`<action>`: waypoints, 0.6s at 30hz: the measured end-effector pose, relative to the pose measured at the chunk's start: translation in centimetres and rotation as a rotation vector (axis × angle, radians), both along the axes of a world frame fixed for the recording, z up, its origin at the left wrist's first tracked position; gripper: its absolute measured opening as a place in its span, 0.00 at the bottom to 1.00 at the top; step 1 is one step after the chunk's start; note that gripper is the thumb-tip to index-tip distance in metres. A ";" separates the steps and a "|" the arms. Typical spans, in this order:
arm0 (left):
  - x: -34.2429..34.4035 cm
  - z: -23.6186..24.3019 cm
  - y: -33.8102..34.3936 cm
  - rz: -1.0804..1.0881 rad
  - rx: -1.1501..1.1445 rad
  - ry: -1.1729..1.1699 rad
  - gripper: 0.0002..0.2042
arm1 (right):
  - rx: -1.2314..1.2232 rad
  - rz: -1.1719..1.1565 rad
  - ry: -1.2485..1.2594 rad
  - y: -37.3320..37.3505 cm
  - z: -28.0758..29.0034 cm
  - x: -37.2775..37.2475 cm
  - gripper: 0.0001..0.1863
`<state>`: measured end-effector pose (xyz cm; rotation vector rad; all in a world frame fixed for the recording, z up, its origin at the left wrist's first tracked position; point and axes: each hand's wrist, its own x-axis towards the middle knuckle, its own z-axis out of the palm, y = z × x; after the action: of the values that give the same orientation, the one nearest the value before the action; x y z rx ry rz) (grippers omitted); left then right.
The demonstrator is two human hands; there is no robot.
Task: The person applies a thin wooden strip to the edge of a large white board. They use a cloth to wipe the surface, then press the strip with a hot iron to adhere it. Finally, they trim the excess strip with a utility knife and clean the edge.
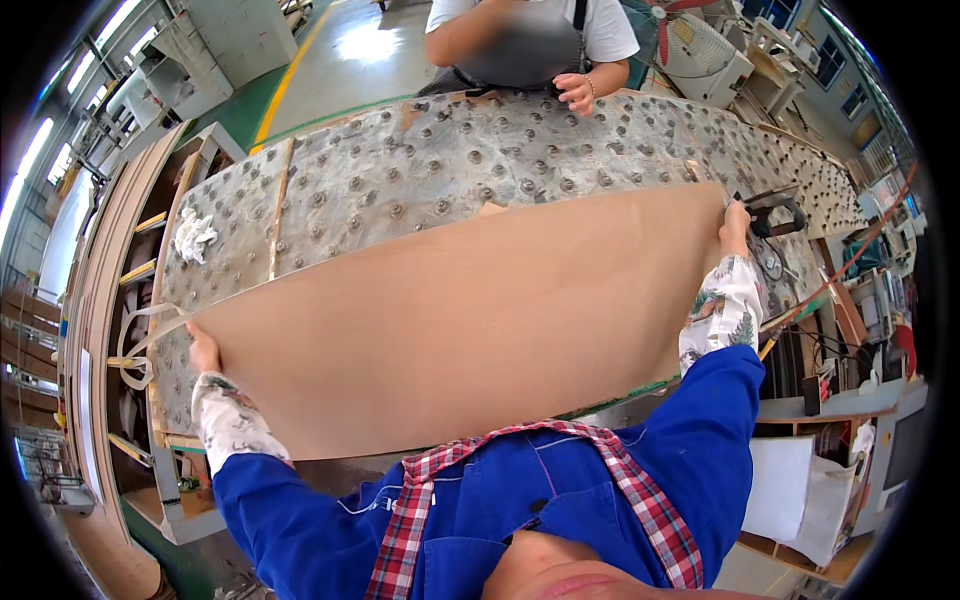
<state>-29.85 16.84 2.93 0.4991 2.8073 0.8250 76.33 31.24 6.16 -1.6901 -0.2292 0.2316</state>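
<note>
A large, smooth brown panel [460, 320] spans the front of the worktable, tilted so its left end sits nearer me. My left hand [204, 350] is closed on the panel's left edge. At the far right corner, my right hand [735, 228] grips the other end. Pale thin strips [140, 345] hang in loops by the left hand, over the table's left edge. Close beyond the right hand lies a black-handled tool [778, 214], partly hidden. Beneath the panel, the grey table [340, 200] is studded with many round metal balls or rollers.
A crumpled white cloth [194, 238] lies on the table's left part. Across the table stands another person [530, 50], one hand over its far edge. Stacked long boards [110, 260] line the left. A large fan [698, 45] stands at the back right; a reddish hose [850, 262] crosses the right side.
</note>
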 end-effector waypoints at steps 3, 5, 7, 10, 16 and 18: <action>0.2 -3.3 0.0 0.013 -0.031 0.015 0.51 | 0.088 0.076 0.034 -0.7 -2.7 -0.6 0.21; 0.4 -6.0 -0.3 0.002 -0.042 0.074 0.50 | 0.032 0.114 -0.017 -1.6 -4.4 -1.4 0.19; -0.2 -7.3 0.0 0.039 -0.095 0.039 0.51 | -0.016 0.160 -0.123 -2.5 -5.9 -2.0 0.18; 1.5 -8.7 -0.2 0.035 -0.168 -0.037 0.51 | -0.054 0.069 -0.036 -2.7 -8.4 -2.2 0.19; 2.7 -9.0 0.0 0.066 -0.280 0.054 0.48 | -0.462 0.028 -0.355 -1.9 -11.0 -2.8 0.21; 3.5 -8.3 -0.8 0.032 -0.341 0.062 0.47 | -0.465 0.047 -0.301 -2.3 -11.9 -2.5 0.19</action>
<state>-26.36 16.00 -5.36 0.4297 2.9317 0.3257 73.81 28.99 -5.77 -2.1828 -0.4667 0.0647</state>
